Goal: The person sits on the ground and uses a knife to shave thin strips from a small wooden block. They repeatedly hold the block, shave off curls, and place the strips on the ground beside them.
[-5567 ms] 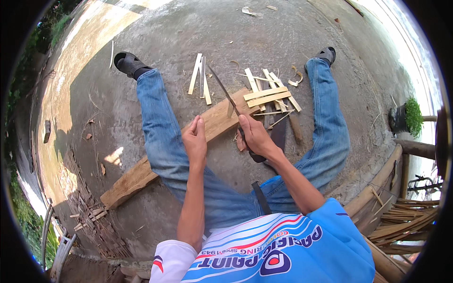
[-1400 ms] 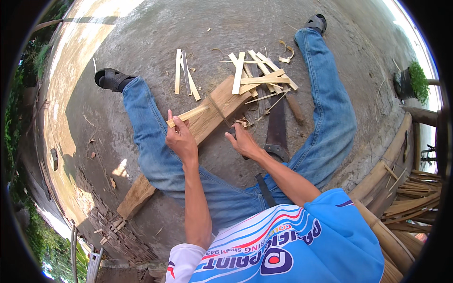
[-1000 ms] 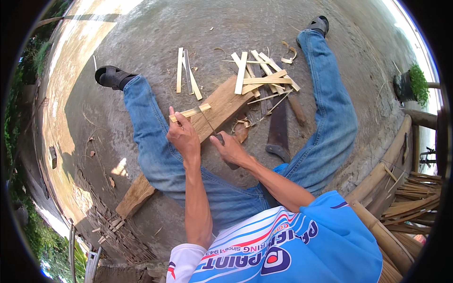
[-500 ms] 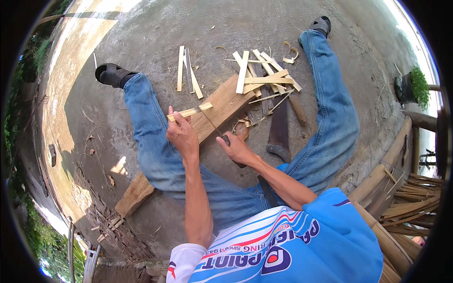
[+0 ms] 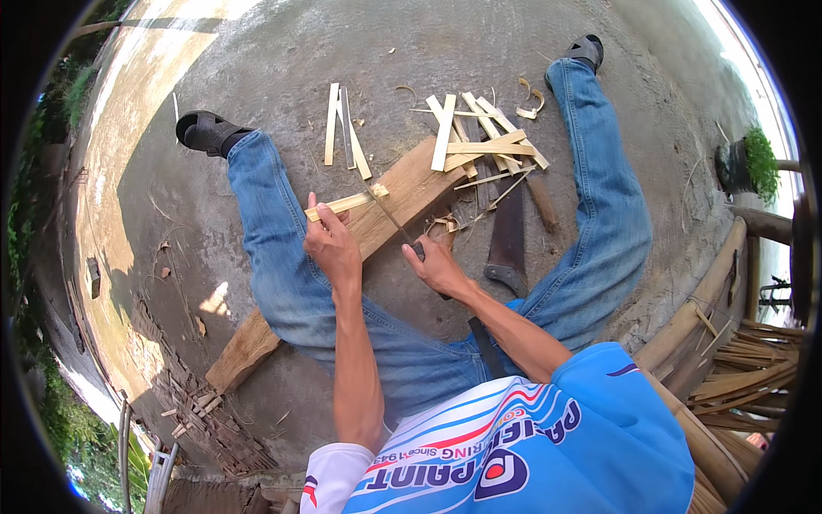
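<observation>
A flat, pale bamboo strip [image 5: 342, 205] is pinched in my left hand [image 5: 334, 248], its far end resting over a thick wooden plank [image 5: 402, 193]. My right hand [image 5: 438, 267] is closed around the dark handle of a knife. The thin knife blade [image 5: 391, 216] crosses the strip near its far end, where a small pale curl shows at the edge. The plank slopes across the ground beneath my left leg.
Several cut strips [image 5: 488, 137] lie heaped beyond the plank, and a few more [image 5: 331, 124] to the left. A broad dark machete [image 5: 507, 240] rests by my right leg. Curled shavings [image 5: 533, 107] dot the ground. Bamboo poles [image 5: 693, 308] stand at the right.
My right hand and the knife have shifted slightly right, toward the strip's far end, where a small curl now shows. My left hand keeps nearly the same place.
</observation>
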`<state>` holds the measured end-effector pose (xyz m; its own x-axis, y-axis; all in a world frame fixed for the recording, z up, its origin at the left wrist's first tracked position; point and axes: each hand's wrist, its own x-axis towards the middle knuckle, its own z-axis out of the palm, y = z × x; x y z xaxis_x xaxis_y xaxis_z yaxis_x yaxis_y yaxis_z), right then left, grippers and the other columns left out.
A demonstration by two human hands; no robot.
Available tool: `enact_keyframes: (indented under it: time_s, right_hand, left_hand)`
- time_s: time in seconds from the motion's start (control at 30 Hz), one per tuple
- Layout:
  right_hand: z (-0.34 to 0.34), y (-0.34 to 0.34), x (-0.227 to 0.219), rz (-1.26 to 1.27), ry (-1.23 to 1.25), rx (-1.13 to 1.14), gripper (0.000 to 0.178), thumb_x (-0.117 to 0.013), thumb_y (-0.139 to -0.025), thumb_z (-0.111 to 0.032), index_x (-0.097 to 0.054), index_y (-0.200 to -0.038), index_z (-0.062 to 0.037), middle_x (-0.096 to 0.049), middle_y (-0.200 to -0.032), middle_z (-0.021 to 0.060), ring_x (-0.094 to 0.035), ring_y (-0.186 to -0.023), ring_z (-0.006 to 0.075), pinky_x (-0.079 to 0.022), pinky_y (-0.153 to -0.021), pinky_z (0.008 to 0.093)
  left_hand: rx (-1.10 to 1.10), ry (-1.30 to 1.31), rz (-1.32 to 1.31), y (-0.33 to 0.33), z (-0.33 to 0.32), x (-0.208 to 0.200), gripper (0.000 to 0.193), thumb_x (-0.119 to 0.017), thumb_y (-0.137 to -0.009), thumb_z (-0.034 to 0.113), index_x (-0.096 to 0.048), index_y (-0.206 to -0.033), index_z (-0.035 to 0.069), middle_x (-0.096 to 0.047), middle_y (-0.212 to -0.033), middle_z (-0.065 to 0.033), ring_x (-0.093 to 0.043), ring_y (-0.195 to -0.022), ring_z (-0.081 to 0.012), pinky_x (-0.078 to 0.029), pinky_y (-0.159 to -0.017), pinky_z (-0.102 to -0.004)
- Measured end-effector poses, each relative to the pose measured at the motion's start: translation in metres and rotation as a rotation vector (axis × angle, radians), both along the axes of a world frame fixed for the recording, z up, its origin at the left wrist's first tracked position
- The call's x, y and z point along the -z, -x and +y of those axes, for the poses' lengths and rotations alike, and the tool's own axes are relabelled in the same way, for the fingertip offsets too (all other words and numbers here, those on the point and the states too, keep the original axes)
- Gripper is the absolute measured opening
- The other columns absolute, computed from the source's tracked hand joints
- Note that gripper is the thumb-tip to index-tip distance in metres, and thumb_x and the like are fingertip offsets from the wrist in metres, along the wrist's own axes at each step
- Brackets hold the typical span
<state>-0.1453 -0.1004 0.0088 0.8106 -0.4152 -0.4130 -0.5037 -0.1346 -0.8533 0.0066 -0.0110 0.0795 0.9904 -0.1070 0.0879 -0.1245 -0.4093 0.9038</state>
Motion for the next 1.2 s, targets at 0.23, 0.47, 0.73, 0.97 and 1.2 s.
enact_keyframes:
  time_s: [0.23, 0.47, 0.73, 0.97, 1.2]
  right_hand:
    - [0.002, -0.004, -0.008, -0.015, 0.093, -0.089, 0.050, -0.058, -0.105, -0.043, -0.060, -0.101, 0.0074, -0.066, -0.078, 0.0326, -0.069, -0.075, 0.0450, -0.049, -0.068, 0.0532]
    - [0.004, 0.006, -0.017, -0.045, 0.065, -0.108, 0.049, -0.059, -0.105, -0.041, -0.062, -0.099, 0.0080, -0.065, -0.075, 0.0324, -0.068, -0.073, 0.0435, -0.050, -0.070, 0.0532]
    - [-0.013, -0.007, 0.016, 0.105, 0.055, 0.022, 0.053, -0.059, -0.105, -0.044, -0.062, -0.099, 0.0087, -0.065, -0.081, 0.0345, -0.067, -0.082, 0.0480, -0.050, -0.078, 0.0535]
    - [-0.004, 0.007, 0.035, -0.036, 0.345, 0.017, 0.058, -0.058, -0.105, -0.045, -0.060, -0.096, 0.0118, -0.064, -0.074, 0.0316, -0.067, -0.079, 0.0485, -0.051, -0.078, 0.0535]
    - [0.001, -0.014, -0.049, -0.026, 0.037, -0.192, 0.052, -0.058, -0.105, -0.045, -0.061, -0.100, 0.0064, -0.068, -0.077, 0.0303, -0.068, -0.077, 0.0504, -0.052, -0.075, 0.0548]
  left_hand:
    - [0.001, -0.010, -0.002, -0.009, 0.000, 0.003, 0.044, -0.044, -0.111, 0.020, -0.056, -0.137, -0.013, -0.074, -0.088, -0.0223, -0.077, -0.083, -0.0291, -0.062, -0.072, -0.0369]
    - [0.020, -0.158, -0.066, -0.002, 0.011, 0.004, 0.043, -0.045, -0.111, 0.021, -0.060, -0.135, -0.011, -0.074, -0.080, -0.0208, -0.077, -0.079, -0.0281, -0.060, -0.070, -0.0372]
    - [0.004, -0.055, -0.050, -0.008, 0.001, 0.006, 0.042, -0.045, -0.110, 0.021, -0.060, -0.135, -0.010, -0.074, -0.082, -0.0225, -0.077, -0.078, -0.0298, -0.060, -0.069, -0.0391]
    - [0.040, -0.093, -0.045, -0.002, -0.004, -0.004, 0.042, -0.045, -0.111, 0.020, -0.059, -0.136, -0.010, -0.073, -0.087, -0.0232, -0.077, -0.081, -0.0301, -0.061, -0.071, -0.0396]
    - [0.046, -0.191, -0.128, -0.010, 0.007, 0.009, 0.042, -0.044, -0.112, 0.021, -0.058, -0.137, -0.010, -0.073, -0.088, -0.0213, -0.076, -0.081, -0.0286, -0.062, -0.071, -0.0383]
